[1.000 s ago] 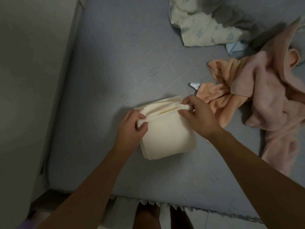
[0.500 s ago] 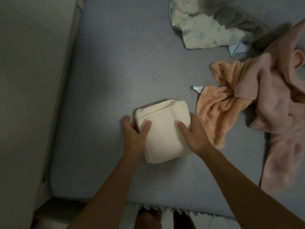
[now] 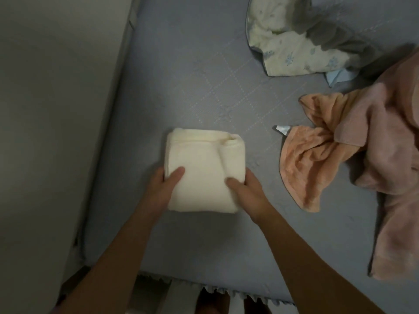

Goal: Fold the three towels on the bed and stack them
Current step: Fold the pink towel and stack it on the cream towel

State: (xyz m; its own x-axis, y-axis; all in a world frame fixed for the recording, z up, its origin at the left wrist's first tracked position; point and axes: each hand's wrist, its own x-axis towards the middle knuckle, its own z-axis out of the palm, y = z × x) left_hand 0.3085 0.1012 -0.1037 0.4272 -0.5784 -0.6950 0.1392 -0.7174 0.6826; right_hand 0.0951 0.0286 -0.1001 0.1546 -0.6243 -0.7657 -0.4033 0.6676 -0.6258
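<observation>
While the grey bed [image 3: 181,64] fills most of the view, the task's things lie across it from left to right. Largest is the pink towel [image 3: 390,177], crumpled at the right edge. Just left of it, and partly under its near fold, lies the orange towel [image 3: 310,164], also bunched, its long axis running from far to near. Well apart to the left sits the cream towel [image 3: 204,168], folded into a squarish pad near the bed's near edge. The left hand [image 3: 158,191] and the right hand [image 3: 247,189] both grasp this pad at its near corners, thumbs on top and fingers tucked under the sides. Judging by the layout, the next towel lies to the right of the fingers, so the right hand is nearer and would reach it first.
</observation>
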